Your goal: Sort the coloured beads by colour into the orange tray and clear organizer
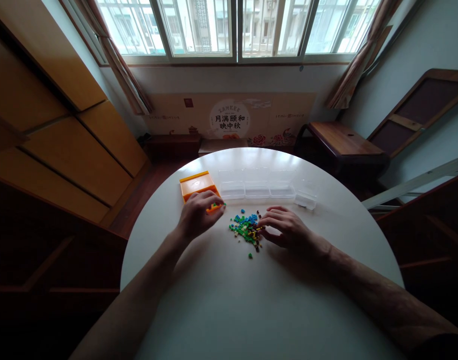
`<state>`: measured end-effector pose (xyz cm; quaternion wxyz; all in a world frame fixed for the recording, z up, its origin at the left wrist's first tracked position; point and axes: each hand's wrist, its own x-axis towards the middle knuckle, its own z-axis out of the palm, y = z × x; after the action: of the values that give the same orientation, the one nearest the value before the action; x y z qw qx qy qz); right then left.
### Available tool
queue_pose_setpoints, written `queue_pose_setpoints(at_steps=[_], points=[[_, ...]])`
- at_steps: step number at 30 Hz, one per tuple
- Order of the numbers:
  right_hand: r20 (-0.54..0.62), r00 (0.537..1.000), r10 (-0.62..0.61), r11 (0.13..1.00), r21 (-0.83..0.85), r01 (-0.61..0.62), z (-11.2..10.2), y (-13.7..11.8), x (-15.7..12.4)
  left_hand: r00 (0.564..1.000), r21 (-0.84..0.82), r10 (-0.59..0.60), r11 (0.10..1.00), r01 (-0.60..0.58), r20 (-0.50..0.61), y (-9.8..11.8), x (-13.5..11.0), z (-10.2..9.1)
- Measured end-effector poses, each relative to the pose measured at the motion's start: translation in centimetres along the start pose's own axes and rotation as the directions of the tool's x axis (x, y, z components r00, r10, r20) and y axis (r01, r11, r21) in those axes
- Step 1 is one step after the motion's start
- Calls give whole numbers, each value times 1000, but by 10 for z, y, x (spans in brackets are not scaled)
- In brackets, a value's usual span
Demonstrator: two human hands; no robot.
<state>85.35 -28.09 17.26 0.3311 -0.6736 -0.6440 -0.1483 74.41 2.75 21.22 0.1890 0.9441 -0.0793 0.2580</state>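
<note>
A loose pile of tiny building bricks, mostly green and blue with some yellow, dark brown and pale ones, lies on the white round table. My left hand is closed over the near edge of an orange tray, with a small green brick at its fingertips. At the pile's right edge, my right hand has thumb and forefinger drawn close together among the dark and yellow bricks. What lies between those fingertips is too small to make out.
Clear plastic compartment boxes stand in a row behind the pile, with a small clear box at their right end. One green brick lies apart, nearer me. A wooden stool stands beyond the table's far right edge.
</note>
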Motion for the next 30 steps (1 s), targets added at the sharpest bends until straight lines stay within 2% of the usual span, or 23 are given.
queue_pose_setpoints(at_steps=[3,6,18,21,24,27,30], points=[[0,1000,7,1000,2,-7,-1,-1,0,992,128,-123,984,123,-13,-18,0,-12],[1,1000,15,1000,6,-15,-1,-1,1,984,190,-180,965,180,-20,-28,-1,-17],[5,1000,25,999,20,-25,-1,-1,2,981,213,-195,958,194,-16,-29,-3,-16],[7,1000,22,1000,16,-22,-2,-2,2,993,145,-117,982,117,-6,-23,-1,-15],[5,1000,21,1000,16,-21,-3,-2,3,995,-9,57,998,-57,78,-12,-1,-13],[6,1000,23,1000,11,-23,-3,-2,3,959,-161,214,969,-186,184,-2,-3,-8],[4,1000,26,1000,9,-26,-3,-1,3,925,-240,278,946,-217,260,4,-5,-3]])
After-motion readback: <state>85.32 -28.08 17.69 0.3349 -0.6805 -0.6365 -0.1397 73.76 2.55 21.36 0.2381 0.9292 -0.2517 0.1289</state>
